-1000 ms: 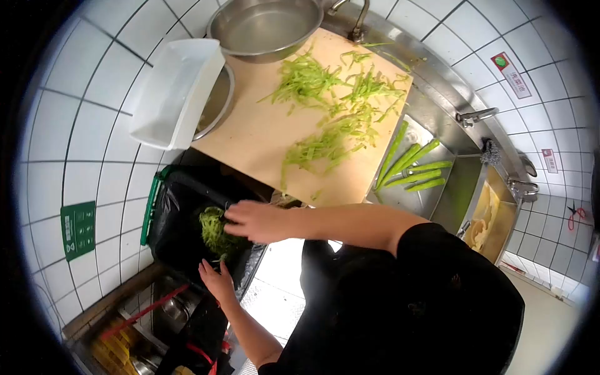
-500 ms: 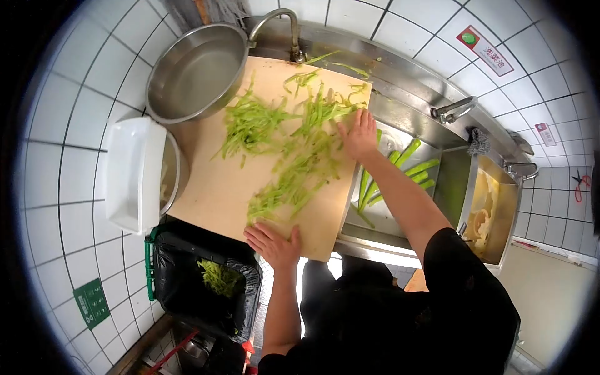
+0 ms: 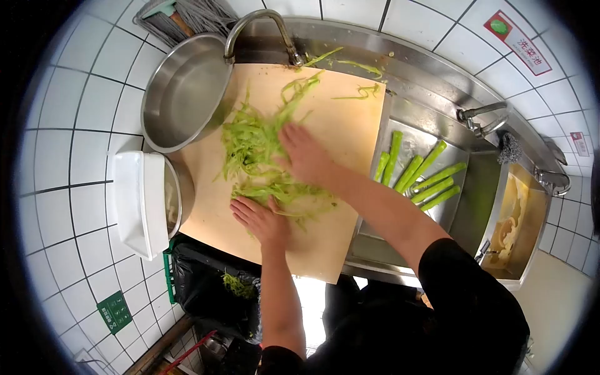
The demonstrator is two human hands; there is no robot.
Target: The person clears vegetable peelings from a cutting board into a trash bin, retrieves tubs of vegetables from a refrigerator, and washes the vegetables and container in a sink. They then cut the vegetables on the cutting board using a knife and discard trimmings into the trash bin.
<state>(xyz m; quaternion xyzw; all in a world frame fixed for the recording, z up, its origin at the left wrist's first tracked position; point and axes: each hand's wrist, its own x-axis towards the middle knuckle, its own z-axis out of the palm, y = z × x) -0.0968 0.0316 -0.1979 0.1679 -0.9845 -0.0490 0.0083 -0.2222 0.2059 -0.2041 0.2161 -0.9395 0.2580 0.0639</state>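
Green peelings point(image 3: 247, 147) lie heaped on the left and middle of a wooden board point(image 3: 212, 212). My right hand point(image 3: 305, 153) rests against the right side of the heap, its fingers stretched toward the left. Lower down, my left hand point(image 3: 259, 219) lies on the board with fingers extended, touching the lower edge of the peelings. Neither hand is closed around anything. A few loose strips point(image 3: 362, 92) are near the board's upper right corner. Several peeled green stalks point(image 3: 428, 164) lie in the sink point(image 3: 462, 140) right of the board.
A round metal basin point(image 3: 187, 90) stands at the board's upper left, beside a faucet point(image 3: 265, 15). Below it are a white tub point(image 3: 139, 203) and a metal pot point(image 3: 181, 194). A black-lined bin point(image 3: 200, 281) sits under the board's lower left edge. Another sink point(image 3: 515, 228) is far right.
My right hand has moved left from the board's right edge, pushing peelings toward the heap. My left hand has moved up onto the board from its lower edge. The view has shifted slightly.
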